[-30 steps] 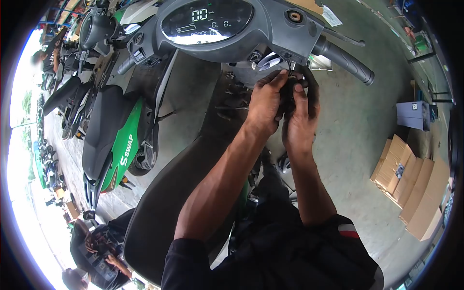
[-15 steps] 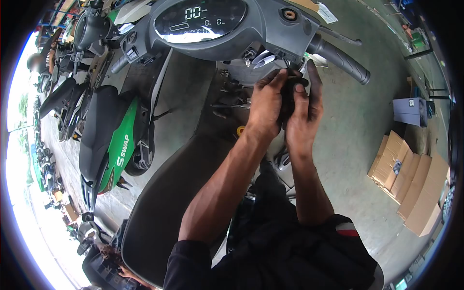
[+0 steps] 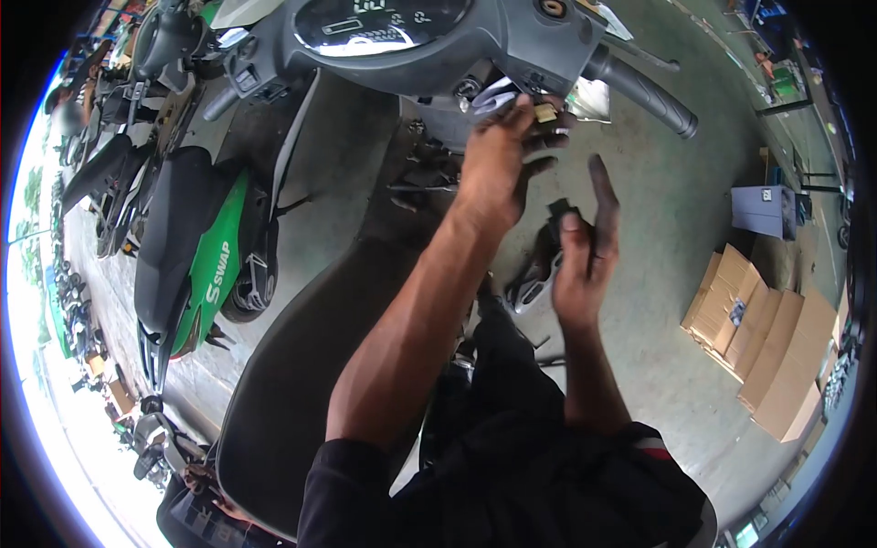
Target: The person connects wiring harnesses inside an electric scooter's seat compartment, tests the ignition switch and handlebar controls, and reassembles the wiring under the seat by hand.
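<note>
Thumb [image 3: 573,242] and fingers of my right grip [image 3: 585,274] clasp a small black part [image 3: 560,210], below the lower right edge of the scooter's handlebar cover [image 3: 546,59]. Just under that edge, my left grip [image 3: 491,169] holds a small cream piece [image 3: 545,112] among its fingers, apart from the black part.

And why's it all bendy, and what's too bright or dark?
Head view: a wide lens probably curves things, leaving black corners; head view, left: brightness washes out to white; head view, top: the glossy black oval display has white glare along its bottom; head view: the small black plastic part in the bare right hand looks too dark for detail.
</note>
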The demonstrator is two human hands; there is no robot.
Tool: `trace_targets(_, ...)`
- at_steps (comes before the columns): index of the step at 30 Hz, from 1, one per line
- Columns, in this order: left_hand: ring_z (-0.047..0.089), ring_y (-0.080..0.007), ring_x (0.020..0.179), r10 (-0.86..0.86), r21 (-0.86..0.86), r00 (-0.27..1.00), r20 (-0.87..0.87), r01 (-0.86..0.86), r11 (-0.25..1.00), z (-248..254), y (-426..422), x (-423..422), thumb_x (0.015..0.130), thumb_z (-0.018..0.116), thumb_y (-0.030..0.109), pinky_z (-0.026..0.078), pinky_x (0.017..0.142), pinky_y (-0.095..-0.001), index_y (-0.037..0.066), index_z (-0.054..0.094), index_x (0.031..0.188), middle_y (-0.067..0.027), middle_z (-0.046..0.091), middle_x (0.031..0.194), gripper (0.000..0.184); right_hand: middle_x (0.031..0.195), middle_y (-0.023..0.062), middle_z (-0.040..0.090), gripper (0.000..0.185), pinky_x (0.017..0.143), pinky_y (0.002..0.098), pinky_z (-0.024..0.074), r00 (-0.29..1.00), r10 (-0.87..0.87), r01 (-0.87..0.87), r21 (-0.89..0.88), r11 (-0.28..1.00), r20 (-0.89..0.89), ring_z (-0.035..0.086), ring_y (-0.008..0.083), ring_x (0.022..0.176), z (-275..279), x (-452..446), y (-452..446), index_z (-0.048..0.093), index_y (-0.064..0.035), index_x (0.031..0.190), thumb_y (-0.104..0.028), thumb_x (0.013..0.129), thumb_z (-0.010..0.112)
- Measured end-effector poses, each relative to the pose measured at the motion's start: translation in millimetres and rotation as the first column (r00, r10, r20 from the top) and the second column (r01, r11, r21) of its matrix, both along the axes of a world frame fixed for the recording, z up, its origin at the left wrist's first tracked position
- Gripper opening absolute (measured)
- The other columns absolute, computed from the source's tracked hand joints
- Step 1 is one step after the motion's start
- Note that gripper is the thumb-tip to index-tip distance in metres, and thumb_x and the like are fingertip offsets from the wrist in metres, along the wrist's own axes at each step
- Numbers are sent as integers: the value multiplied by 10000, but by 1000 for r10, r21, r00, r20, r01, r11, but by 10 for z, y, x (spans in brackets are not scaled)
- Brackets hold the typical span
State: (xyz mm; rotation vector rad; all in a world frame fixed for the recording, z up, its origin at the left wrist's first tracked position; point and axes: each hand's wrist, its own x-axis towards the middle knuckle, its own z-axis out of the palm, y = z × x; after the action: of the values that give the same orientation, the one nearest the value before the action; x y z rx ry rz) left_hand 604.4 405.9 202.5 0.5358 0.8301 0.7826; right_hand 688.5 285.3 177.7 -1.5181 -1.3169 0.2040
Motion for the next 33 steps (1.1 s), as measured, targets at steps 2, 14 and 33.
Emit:
trace_targets(2,622,-236,1039,-13,-45,999,40,14,999,-44,-17,-54,1069,430,379,444,901,-377,70,588,1268,-114,694,1215,401,1210,155,654,438,811,344,541,997,-65,66,13,998,-32,661,211,1016,-167,127,-53,488,15,1416,-202,1037,449)
trace_targets(14,643,-179,963,247,0,882,-401,-269,963,-847,-1719,-987,1032,556,248,490,897,-332,-67,636,1194,-146,710,1075,363,894,49,691,176,657,380,544,320,-551,-558,-623,548,-771,686,190,714,-2355,-266,279,627,-123,1068,-262,959,620)
trace_targets(33,679,-173,1003,-66,-365,752,-656,-238,900,-1793,-3216,-1190,1005,615,174,533,842,-328,75,648,1214,-81,707,1144,233,1244,174,665,652,959,469,508,674,738,-139,-975,172,34,644,365,1135,-5220,-1951,1618,422,-166,1461,-285,869,666)
